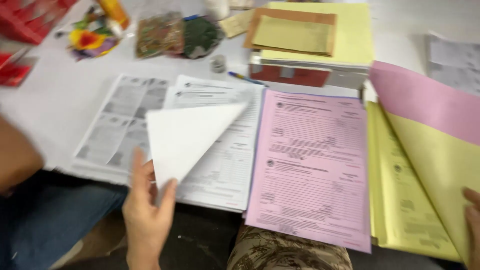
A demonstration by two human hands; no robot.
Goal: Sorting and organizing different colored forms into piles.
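Over the white form stack, left-hand fingers pinch a curled white paper sheet, up-right of them; right hand's grip is cut off.

Left hand at seven o'clock, raised with thumb and fingers pinched together; right hand at four o'clock, only its curled fingertips visible.

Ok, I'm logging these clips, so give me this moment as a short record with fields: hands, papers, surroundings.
left hand: lifts a white sheet by its lower corner off the white form stack
right hand: at the frame's edge, on a raised yellow sheet
pink forms: flat stack between the white and yellow stacks
behind: grey box topped with yellow paper; blue pen
image: blurred
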